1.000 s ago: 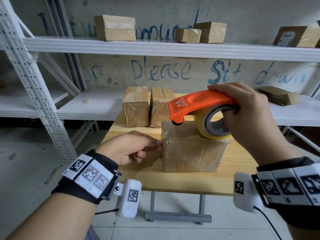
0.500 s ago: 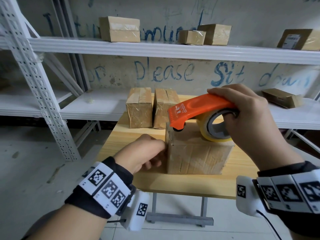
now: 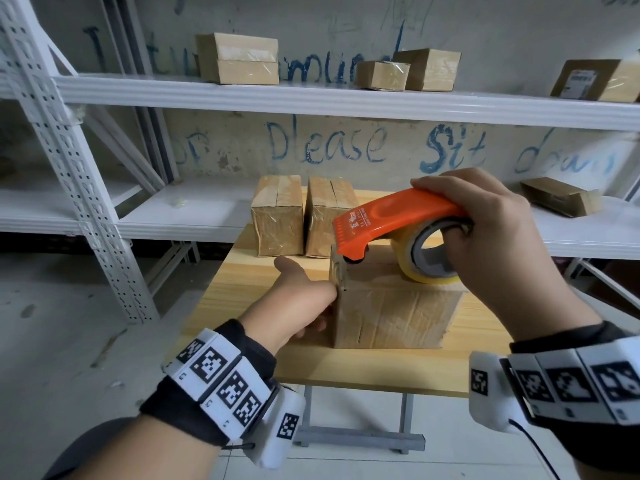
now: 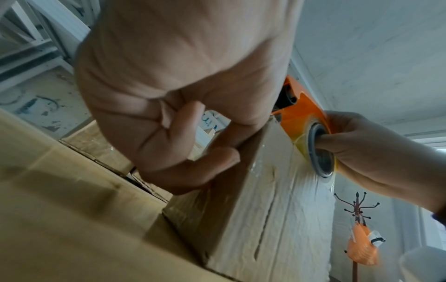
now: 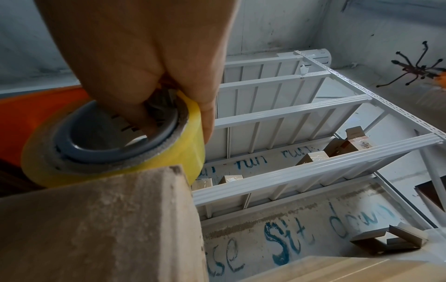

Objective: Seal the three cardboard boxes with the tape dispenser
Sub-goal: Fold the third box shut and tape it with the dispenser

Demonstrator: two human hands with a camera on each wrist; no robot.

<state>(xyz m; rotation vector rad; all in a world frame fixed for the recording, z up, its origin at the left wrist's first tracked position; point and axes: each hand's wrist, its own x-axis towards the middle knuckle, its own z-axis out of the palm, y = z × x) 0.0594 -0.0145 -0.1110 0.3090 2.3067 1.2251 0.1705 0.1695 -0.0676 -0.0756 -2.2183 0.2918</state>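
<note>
The near cardboard box point(image 3: 391, 306) stands on the wooden table point(image 3: 242, 289). My right hand point(image 3: 485, 233) grips the orange tape dispenser point(image 3: 391, 216), with fingers hooked through the core of its yellow tape roll point(image 3: 429, 261). The dispenser's front end rests on the box's top left edge. My left hand point(image 3: 311, 299) holds the box's left side, fingers curled against its corner and thumb sticking out. In the left wrist view the curled fingers point(image 4: 217, 162) touch the box point(image 4: 277, 209) edge. The right wrist view shows the roll point(image 5: 188, 152) above the box point(image 5: 96, 229). Two taped boxes point(image 3: 277, 216) point(image 3: 329, 216) stand behind.
White metal shelving point(image 3: 311, 102) runs behind and to the left of the table, with several cardboard boxes on the upper shelf point(image 3: 239, 60) and one on the lower right shelf point(image 3: 561, 195). Bare table surface lies left of the near box. Tiled floor is below.
My left hand has slid forward along the box's left side and its thumb now sticks out. The dispenser has stayed at the box's top left edge.
</note>
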